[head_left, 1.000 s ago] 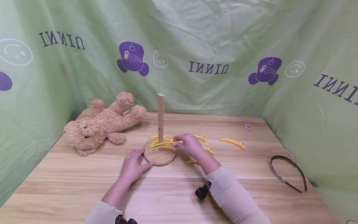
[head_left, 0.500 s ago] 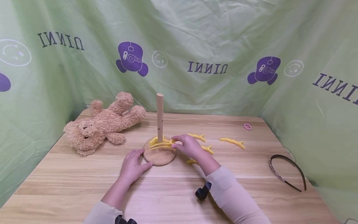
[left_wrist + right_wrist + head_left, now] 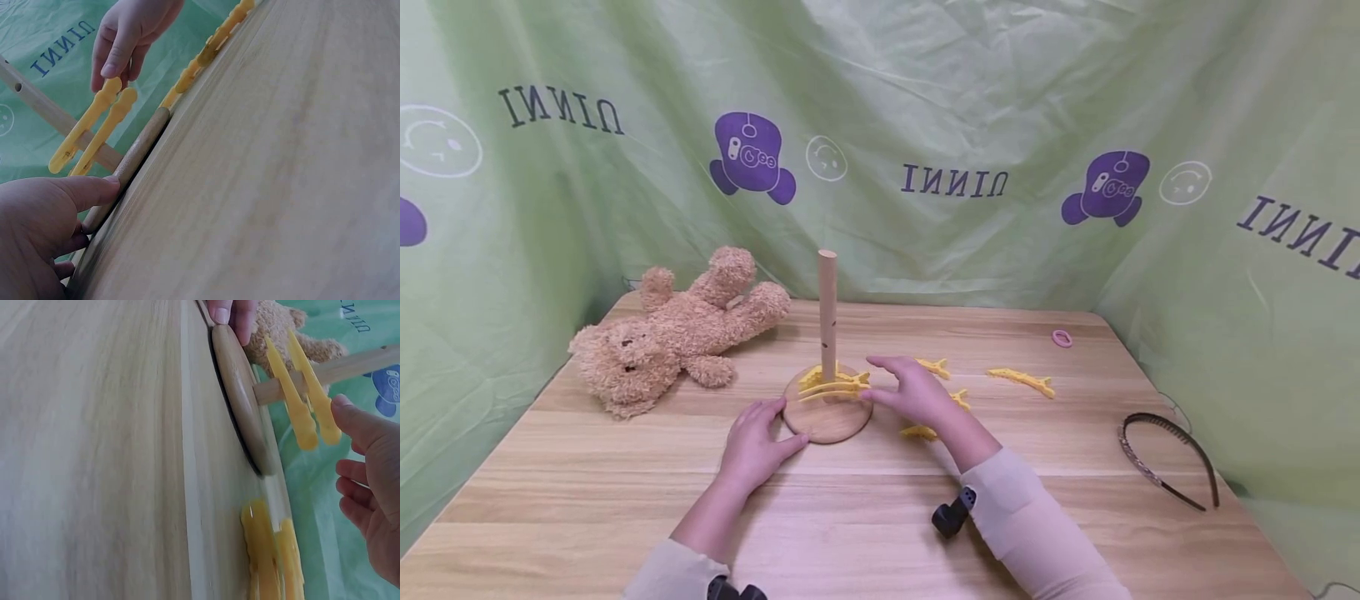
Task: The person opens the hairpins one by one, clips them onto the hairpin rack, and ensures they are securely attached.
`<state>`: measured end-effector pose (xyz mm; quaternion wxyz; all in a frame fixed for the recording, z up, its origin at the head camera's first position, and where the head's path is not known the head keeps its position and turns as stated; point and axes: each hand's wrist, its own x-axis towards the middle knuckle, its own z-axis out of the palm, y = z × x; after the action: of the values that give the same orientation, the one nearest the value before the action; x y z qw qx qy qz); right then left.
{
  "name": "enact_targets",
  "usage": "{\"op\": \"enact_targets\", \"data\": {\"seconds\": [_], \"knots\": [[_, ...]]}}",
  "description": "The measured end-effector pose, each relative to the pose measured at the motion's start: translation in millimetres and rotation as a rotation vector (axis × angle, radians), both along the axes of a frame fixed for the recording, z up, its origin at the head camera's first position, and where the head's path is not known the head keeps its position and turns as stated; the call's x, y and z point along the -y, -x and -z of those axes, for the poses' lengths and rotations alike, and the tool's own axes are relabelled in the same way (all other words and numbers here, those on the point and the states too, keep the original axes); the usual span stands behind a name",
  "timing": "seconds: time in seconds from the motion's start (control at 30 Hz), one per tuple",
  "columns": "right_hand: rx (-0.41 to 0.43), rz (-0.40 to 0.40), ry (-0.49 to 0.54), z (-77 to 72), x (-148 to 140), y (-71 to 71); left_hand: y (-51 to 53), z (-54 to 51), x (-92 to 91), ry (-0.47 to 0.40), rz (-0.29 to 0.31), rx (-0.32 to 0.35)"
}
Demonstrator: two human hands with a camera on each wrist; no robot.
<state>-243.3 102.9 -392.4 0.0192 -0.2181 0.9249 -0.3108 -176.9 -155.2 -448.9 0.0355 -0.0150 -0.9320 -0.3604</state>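
Observation:
A round-based wooden stand [image 3: 827,312] rises upright near the table's middle. My left hand [image 3: 756,450] holds the near left rim of its base between thumb and fingers. Yellow alligator hair clips [image 3: 835,388] sit low around the post; in the right wrist view one yellow hair clip [image 3: 315,387] crosses the post above the base. Beside that clip's handle end is my right hand [image 3: 917,396], thumb and fingers spread apart. In the right wrist view its thumb tip [image 3: 342,403] is at the clip, whether touching I cannot tell, and the other fingers are loosely bent.
Several more yellow hair clips [image 3: 1021,382] lie to the right of the stand. A brown teddy bear [image 3: 688,329] lies at the back left. At the right are a pink hair tie [image 3: 1062,338] and a dark headband [image 3: 1165,462]. Green curtains [image 3: 880,108] surround the table.
My right hand pinched the hair clip at the post; now its fingers have parted from it and the hand has drawn slightly right. The clip stays on the post. My left hand keeps its hold.

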Motion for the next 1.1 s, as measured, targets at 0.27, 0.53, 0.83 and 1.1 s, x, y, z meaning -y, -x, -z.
{"op": "enact_targets", "data": {"seconds": [0.27,0.53,0.83,1.1], "knots": [[-0.050,0.062,0.020,3.4,-36,0.7,-0.2,-1.7,0.1,-0.009,-0.001,0.009],[-0.034,0.174,0.032,8.3,-89,2.2,0.2,-1.1,1.0,-0.006,0.000,0.008],[-0.048,0.314,0.017,21.2,-150,1.6,0.7,-1.2,1.7,-0.009,0.000,0.008],[0.044,0.391,0.030,30.4,-188,4.3,0.2,-1.5,0.5,-0.010,0.003,0.014]]}}
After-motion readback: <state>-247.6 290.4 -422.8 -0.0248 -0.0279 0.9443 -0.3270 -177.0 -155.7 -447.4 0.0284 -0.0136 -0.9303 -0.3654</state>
